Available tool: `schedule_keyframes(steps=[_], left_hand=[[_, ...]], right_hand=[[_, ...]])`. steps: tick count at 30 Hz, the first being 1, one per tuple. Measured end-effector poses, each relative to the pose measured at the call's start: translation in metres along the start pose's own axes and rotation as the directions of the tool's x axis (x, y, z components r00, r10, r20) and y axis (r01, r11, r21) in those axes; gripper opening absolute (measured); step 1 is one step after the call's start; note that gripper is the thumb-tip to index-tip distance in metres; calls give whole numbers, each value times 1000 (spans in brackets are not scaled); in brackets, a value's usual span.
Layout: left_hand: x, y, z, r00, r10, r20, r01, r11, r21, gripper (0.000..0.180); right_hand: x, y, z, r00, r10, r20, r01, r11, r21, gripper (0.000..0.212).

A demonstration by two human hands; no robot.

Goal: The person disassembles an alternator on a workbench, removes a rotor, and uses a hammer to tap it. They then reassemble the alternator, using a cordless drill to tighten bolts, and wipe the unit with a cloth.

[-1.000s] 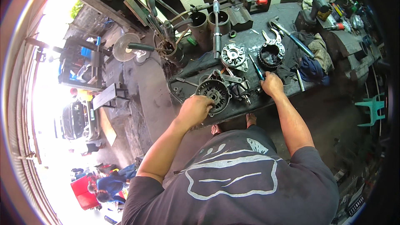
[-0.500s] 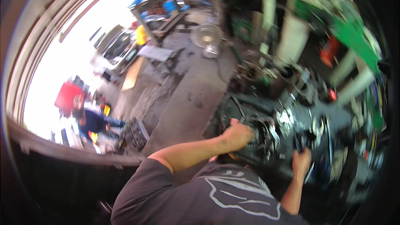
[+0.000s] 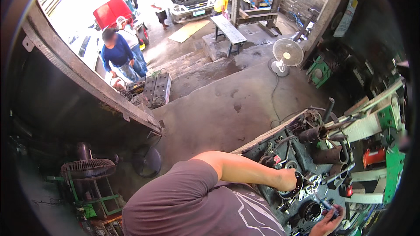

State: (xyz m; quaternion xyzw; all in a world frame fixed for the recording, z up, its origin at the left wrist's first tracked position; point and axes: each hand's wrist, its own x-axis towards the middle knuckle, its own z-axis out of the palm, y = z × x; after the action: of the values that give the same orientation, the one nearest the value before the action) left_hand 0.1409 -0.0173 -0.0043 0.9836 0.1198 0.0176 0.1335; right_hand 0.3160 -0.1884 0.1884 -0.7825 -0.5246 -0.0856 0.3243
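My left hand (image 3: 287, 179) is closed at the rim of a dark round metal housing (image 3: 299, 187) on the workbench; its fingertips are mostly hidden. To the right and nearer, my right hand (image 3: 327, 223) grips a slim, dark-handled tool (image 3: 329, 208), its kind unclear, which points up and left. Just left of that hand lies a dark ring-shaped part (image 3: 309, 210). A shiny silver metal part (image 3: 311, 183) rests beyond, between the housing and several tools.
Metal cylinders (image 3: 329, 155) stand along the bench's far right. A green and white frame (image 3: 387, 170) rises at the right. A standing fan (image 3: 287, 55) is on the floor ahead. People (image 3: 117, 54), a bench (image 3: 229, 29) and an open-hooded car (image 3: 192, 5) are farther off.
The view has swung left, so the bench appears lower right. My left hand stays at the round housing. My right hand still holds a tool and now shows more of its fingers.
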Motion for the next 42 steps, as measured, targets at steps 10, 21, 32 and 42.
schedule_keyframes(steps=[10, 21, 32, 42], left_hand=[[4, -6, 2, 999, 37, -2, -37, 998, 45, 9], [0, -10, -8, 998, 55, 42, -52, 997, -64, 7], [0, -30, 4, 980, -10, 198, 35, 992, -120, 14], [-9, -26, -20, 967, 206, -147, -229, 960, -163, 49]], right_hand=[[-19, 1, 76, 926, -100, 364, 17, 974, 224, 33], [-27, -12, 89, 942, -115, 316, 52, 978, 201, 32], [-23, -34, 84, 920, -186, 346, 117, 970, 212, 40], [-42, -62, 93, 975, -14, 221, -27, 983, 184, 24]])
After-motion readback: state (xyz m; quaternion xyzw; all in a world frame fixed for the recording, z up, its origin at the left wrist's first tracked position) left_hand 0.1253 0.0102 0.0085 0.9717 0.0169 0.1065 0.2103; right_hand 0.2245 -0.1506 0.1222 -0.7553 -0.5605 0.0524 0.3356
